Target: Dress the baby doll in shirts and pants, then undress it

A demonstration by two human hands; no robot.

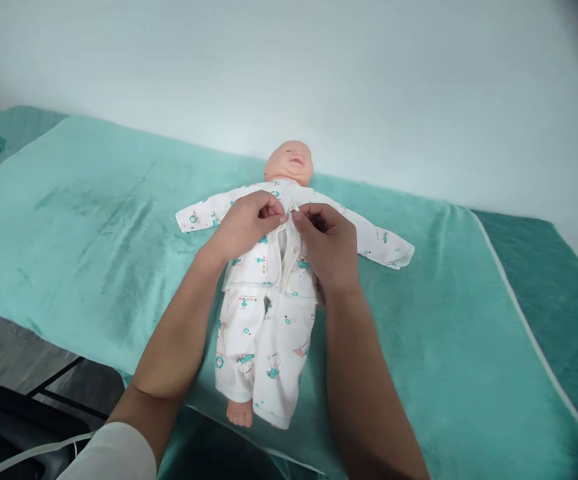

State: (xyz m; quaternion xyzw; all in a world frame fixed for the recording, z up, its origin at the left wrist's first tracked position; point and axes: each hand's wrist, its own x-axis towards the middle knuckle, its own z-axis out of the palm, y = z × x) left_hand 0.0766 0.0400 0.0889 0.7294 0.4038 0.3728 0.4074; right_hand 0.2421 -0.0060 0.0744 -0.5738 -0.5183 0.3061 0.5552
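A baby doll [291,160] lies face up, dressed in a white patterned jacket [256,261] and matching trousers [281,333]. Both sleeves are spread out to the sides. At the chest, my left hand [253,223] pinches one front edge of the jacket. Close beside it, my right hand [327,240] grips the opposite edge, thumb and fingers pressed together. Below my hands the jacket front hangs apart, with small snaps along its edge. One bare foot [239,413] sticks out of a trouser leg.
Under the doll is a bed with a green velvet cover [419,347]. A pale wall [289,73] stands behind it. At the lower left are a black object [13,427], a thin bar and a pale cable [33,453].
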